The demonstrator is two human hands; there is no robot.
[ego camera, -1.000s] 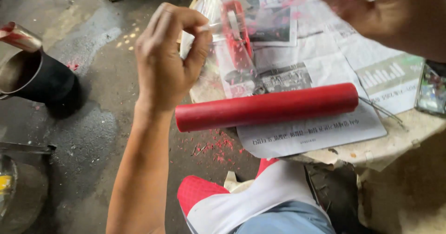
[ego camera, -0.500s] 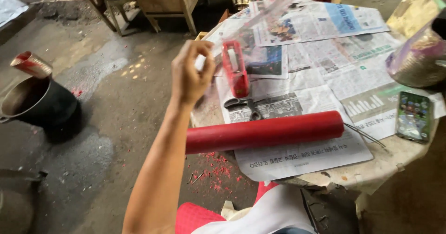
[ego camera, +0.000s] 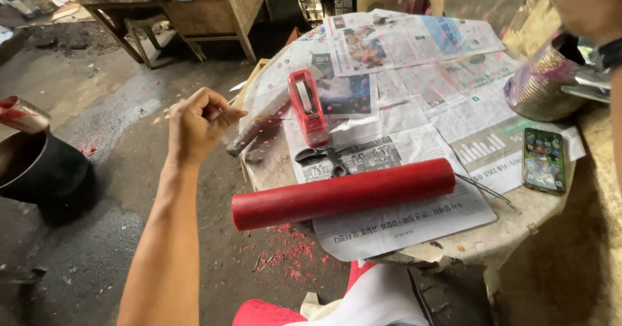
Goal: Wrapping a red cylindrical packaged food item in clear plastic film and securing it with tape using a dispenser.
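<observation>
Worktop (ego camera: 518, 235), round, covered in newspaper sheets (ego camera: 414, 47). On it: red tape dispenser (ego camera: 309, 106), scissors (ego camera: 327, 159) just below it, phone (ego camera: 543, 159) at the right, thin metal rod (ego camera: 483, 189) under the tube's right end.

Red cardboard tube (ego camera: 343, 193) lies flat at the near edge; long axis runs left-right, right end slightly raised in view, left end overhanging.

Left hand (ego camera: 197, 125) held off the worktop's left side, fingers clenched on something thin, unidentifiable. Right hand (ego camera: 573, 2) at top right, blurred; grip cannot be told. Black pot (ego camera: 39, 170) on floor.
</observation>
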